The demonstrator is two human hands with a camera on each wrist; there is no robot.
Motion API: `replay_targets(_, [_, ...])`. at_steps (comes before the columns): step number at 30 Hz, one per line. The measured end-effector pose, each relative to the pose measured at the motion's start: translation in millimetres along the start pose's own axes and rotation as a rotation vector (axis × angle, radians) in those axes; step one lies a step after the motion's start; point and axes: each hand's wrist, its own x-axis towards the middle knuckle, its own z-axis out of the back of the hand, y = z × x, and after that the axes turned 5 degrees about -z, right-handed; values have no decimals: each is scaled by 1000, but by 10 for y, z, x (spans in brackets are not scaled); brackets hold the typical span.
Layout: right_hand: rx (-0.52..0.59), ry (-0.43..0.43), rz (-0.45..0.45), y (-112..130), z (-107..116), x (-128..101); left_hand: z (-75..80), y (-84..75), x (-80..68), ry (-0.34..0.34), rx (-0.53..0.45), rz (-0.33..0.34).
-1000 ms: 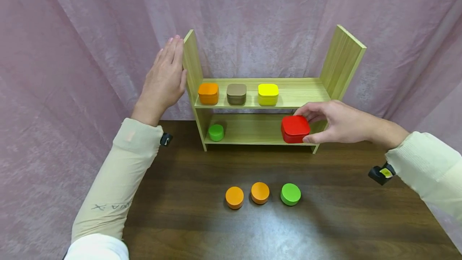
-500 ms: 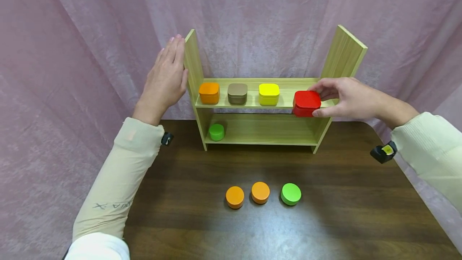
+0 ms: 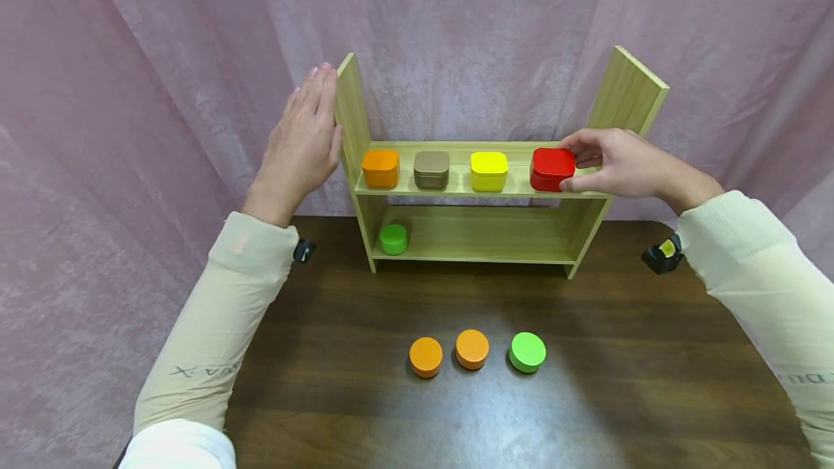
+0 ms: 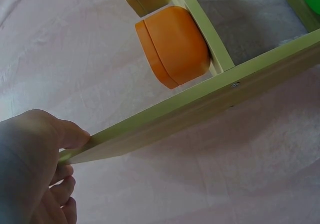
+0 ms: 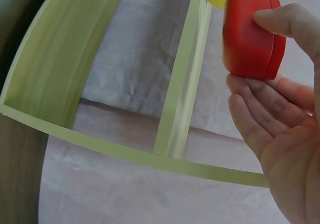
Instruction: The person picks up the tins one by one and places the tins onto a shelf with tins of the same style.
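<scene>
A red rounded-square box [image 3: 552,168] is pinched between the thumb and fingers of my right hand [image 3: 615,163], at the right end of the upper shelf. In the right wrist view, the thumb lies on one face of the red box [image 5: 249,38], with fingertips below it. My left hand [image 3: 297,137] rests against the left side panel [image 3: 352,103] of the wooden shelf, fingers straight and together. The left wrist view has its thumb [image 4: 72,134] at the panel's edge. Along the upper shelf stand an orange box [image 3: 381,168], a grey-brown box [image 3: 431,170] and a yellow box [image 3: 489,171].
A green round box [image 3: 394,239] sits at the left of the lower shelf. On the dark wooden table [image 3: 313,382], in front, are two orange round boxes [image 3: 426,357] and a green one [image 3: 527,352]. A pink curtain [image 3: 456,35] hangs behind the shelf.
My right hand has raised the red box from in front of the lower shelf to the upper shelf, right of the yellow box. The left hand stays at the side panel.
</scene>
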Motion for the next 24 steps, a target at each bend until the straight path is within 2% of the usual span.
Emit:
replay_targets(12, [15,32,-17,-103,-75,114,9,-7,-11,9,-2,7])
replay_targets(24, [-17,65,-19,-90,-94,135,29,-9,-21,16,3,13])
